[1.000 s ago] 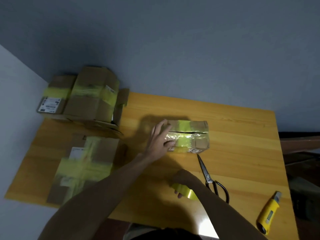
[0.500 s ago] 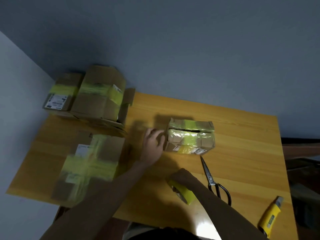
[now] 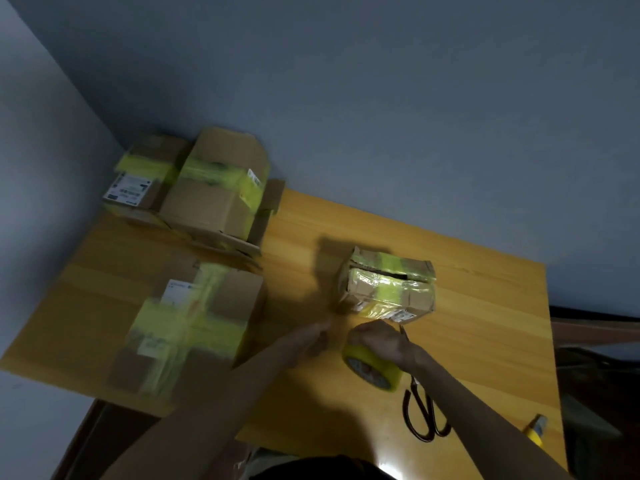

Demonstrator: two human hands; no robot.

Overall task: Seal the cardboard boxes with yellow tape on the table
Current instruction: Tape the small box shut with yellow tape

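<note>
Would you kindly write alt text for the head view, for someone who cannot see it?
The right hand grips a yellow tape roll near a small taped box on a wooden table; the blurred left hand is alongside. Scissors lie nearby.

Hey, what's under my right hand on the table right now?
A roll of yellow tape, gripped from above by the right hand. Its near face and core show; its top is covered by the fingers. Part of the scissors blades is hidden behind the wrist.
</note>
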